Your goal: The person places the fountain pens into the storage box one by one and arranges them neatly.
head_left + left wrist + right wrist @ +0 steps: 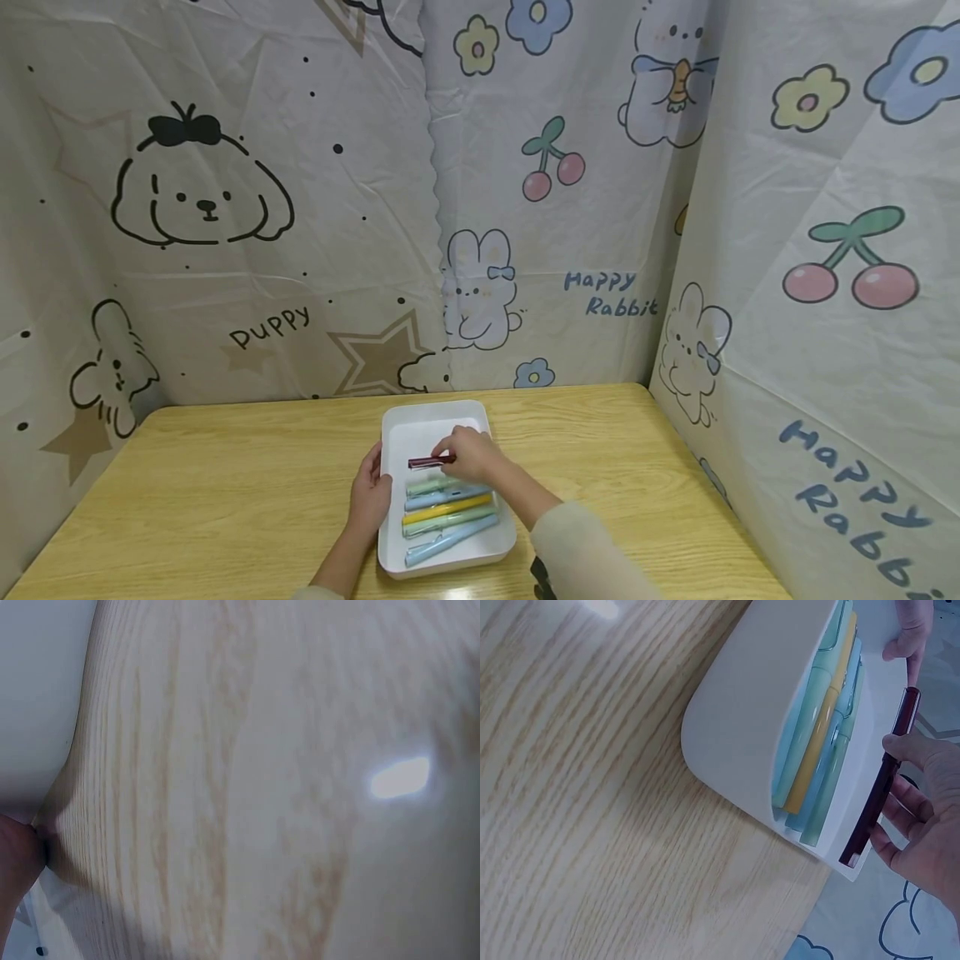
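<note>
A white tray (416, 425) stands on the wooden table with a row of pens lying crosswise in it. My left hand (369, 497) grips the tray's left side, its thumb at the rim. Between thumb and fingers, my right hand (474, 454) pinches a dark red pen (877, 795) with a clip, over the far part of the tray. Nearer to me lie a yellow pen (446, 509), light green pens (450, 523) and light blue pens (453, 540), side by side. In the left wrist view, only a bit of the left hand (16, 859) shows beside the tray wall.
Wood-grain tabletop (262, 500) spreads on both sides of the tray. A printed cloth (300, 275) with puppies, rabbits, cherries and flowers hangs behind and along the sides of the table. A light sleeve (588, 550) covers the right forearm.
</note>
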`<state>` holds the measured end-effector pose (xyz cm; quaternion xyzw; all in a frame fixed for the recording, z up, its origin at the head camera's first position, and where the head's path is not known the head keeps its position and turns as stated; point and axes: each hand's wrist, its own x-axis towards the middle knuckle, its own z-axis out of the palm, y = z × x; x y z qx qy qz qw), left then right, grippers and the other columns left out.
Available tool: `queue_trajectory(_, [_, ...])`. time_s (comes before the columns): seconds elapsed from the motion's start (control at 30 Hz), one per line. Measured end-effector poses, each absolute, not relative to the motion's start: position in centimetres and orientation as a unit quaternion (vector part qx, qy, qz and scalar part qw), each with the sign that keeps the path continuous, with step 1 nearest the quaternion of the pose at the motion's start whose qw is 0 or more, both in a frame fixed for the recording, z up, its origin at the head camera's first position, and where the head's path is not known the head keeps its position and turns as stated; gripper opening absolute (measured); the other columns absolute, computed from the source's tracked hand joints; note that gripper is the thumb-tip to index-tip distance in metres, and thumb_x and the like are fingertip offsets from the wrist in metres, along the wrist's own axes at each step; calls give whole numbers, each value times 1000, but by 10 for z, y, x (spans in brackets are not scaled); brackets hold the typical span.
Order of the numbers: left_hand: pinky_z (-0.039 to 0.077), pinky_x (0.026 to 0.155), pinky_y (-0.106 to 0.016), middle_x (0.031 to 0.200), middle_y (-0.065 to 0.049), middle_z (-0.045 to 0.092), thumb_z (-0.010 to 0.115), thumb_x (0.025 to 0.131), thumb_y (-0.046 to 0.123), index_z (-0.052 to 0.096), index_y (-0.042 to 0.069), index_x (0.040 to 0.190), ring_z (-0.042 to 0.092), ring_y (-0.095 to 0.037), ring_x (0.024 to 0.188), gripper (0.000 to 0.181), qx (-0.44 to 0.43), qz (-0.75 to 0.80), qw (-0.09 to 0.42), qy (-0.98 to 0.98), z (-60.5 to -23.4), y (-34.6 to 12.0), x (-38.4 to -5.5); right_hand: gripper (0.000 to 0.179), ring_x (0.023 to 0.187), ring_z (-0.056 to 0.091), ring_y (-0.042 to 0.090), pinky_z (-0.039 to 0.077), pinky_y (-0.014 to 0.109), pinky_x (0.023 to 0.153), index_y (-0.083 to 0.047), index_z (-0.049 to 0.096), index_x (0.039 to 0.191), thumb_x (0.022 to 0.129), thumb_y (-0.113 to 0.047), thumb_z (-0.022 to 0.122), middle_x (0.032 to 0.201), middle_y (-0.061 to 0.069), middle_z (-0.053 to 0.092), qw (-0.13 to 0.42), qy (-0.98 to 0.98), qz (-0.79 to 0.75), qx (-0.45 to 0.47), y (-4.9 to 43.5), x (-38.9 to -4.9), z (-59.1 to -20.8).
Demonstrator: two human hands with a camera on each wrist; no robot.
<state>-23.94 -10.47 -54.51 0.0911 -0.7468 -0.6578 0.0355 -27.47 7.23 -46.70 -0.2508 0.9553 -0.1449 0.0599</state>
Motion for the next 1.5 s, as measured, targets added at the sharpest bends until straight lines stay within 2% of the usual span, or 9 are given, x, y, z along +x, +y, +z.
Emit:
queue_trajectory(0.2, [28,113,-50,153,-19,24,33,93,0,21,6,148,28,-37,139,57,93,-655,35,-749,-545,-105,-240,22,80,47,6,36,25,69,-24,73,104,82,-22,68,86,-8,59,63,957,-141,-245,70,-273,-469])
queue_trajectory(0.57, [29,113,-50,153,-18,25,33,93,2,20,6,148,29,-37,139,57,93,-652,32,-752,-545,-105,-240,22,79,49,6,36,23,67,-24,72,105,83,-23,68,88,-7,61,47,961,-131,-240,65,-269,-472])
queue_trajectory(1.5, [30,113,-49,152,-19,26,33,92,1,22,6,148,29,-37,138,57,93,-654,38,-750,-547,-105,-241,24,84,52,8,41,25,70,-26,69,111,88,-26,63,93,-6,61,61,968,-107,-217,65,-272,-491])
